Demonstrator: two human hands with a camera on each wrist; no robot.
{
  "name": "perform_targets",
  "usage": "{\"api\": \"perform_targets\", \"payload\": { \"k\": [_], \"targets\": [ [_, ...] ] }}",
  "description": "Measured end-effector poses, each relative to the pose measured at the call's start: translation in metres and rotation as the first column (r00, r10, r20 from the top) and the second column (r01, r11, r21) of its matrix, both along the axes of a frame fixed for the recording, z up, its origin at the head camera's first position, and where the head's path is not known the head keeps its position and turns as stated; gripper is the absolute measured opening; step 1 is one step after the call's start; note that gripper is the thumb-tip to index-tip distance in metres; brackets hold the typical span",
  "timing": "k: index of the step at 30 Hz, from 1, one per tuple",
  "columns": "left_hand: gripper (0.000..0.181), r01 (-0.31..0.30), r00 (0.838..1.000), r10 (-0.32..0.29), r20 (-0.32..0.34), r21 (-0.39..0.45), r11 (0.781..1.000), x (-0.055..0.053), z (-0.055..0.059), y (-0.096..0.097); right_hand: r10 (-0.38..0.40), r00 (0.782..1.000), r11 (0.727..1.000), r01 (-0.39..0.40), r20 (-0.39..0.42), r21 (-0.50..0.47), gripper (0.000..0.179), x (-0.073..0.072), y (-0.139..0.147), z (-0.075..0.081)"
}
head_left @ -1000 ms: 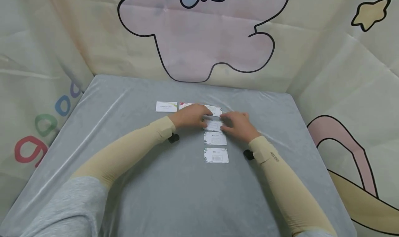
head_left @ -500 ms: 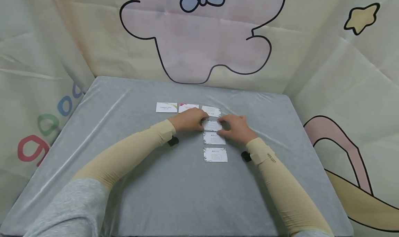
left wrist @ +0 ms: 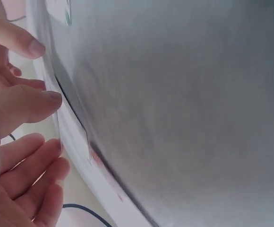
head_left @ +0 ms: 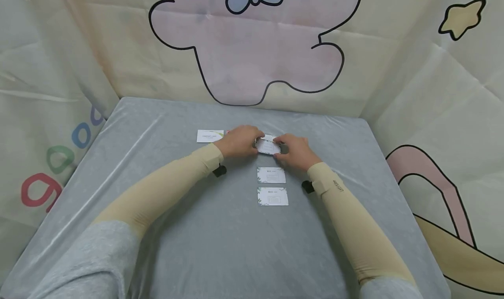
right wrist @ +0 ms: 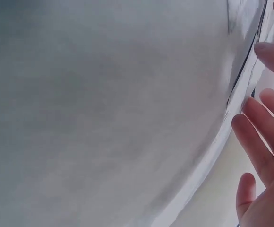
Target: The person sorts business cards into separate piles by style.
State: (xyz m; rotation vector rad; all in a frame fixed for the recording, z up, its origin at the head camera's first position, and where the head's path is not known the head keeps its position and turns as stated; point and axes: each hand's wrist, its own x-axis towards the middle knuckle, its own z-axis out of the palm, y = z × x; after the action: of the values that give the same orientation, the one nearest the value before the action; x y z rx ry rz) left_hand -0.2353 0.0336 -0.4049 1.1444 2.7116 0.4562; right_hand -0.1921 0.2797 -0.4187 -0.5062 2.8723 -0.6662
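Observation:
In the head view, a white business card (head_left: 267, 148) is held between my two hands near the back of the table. My left hand (head_left: 240, 141) pinches its left edge with thumb and fingertips. The right hand (head_left: 297, 152) does the same at the right edge. The card overlaps another white card (head_left: 270, 137) just behind it. Below lie two more white cards with leafy corners, a nearer one (head_left: 273, 196) and a farther one (head_left: 271, 175). In the right wrist view the thumb (right wrist: 271, 56) stands apart from the spread fingers (right wrist: 264, 146).
A white card with a green-yellow curve (head_left: 210, 136) lies left of my left hand. A red-patterned card (left wrist: 108, 179) is mostly hidden by that hand in the head view. Grey cloth (head_left: 220, 246) covers the table; a printed curtain (head_left: 252, 63) hangs behind it.
Both hands have moved away from me, bringing the business card from the column of cards up over the back row's right end. A gap shows where it was.

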Motion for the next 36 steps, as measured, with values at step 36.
{"api": "perform_targets", "payload": {
  "k": [36],
  "targets": [
    [0.067, -0.057, 0.994, 0.067, 0.085, -0.112, 0.992, -0.035, -0.009, 0.016, -0.055, 0.997, 0.997, 0.052, 0.062, 0.054, 0.053, -0.031, -0.01, -0.006]
  ]
}}
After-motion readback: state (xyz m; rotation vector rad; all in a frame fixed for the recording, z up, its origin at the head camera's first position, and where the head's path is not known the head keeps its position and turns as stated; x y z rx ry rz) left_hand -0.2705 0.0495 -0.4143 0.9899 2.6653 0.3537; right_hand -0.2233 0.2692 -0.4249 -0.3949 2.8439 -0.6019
